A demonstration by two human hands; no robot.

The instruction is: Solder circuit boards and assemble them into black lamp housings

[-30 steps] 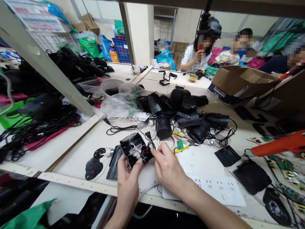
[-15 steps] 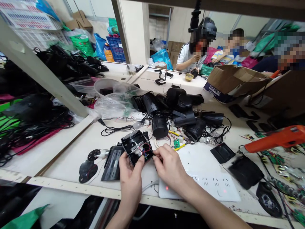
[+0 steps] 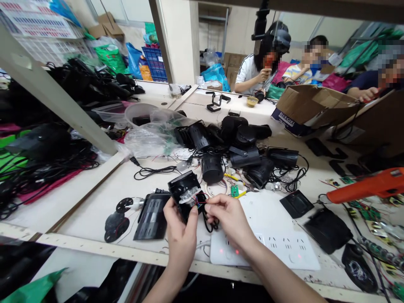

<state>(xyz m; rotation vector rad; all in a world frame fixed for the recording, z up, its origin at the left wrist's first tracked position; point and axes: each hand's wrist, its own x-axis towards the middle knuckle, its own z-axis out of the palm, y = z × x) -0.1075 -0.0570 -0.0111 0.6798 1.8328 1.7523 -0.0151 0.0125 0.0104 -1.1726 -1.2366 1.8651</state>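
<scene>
My left hand (image 3: 180,235) grips an open black lamp housing (image 3: 183,184), its fingers under one side and its thumb on the rim. Inside the housing a clear and white part and several thin coloured wires show. At the housing's right side my right hand (image 3: 232,216) is closed in a pinch on a thin red wire (image 3: 202,202). A black cord (image 3: 211,225) hangs just below these fingers. Left of my left hand lies a slotted black casing (image 3: 152,216), with black round discs (image 3: 116,226) beside it.
Behind my hands is a pile of black cylindrical housings (image 3: 212,167) with cords. A white power strip (image 3: 280,250) lies under my right forearm. To the right are an orange-red tool (image 3: 366,185) and circuit boards. People sit across the bench beyond a cardboard box (image 3: 312,105).
The housing has turned in my left hand and shifted slightly right. My right hand has moved a little right and now pinches the red wire.
</scene>
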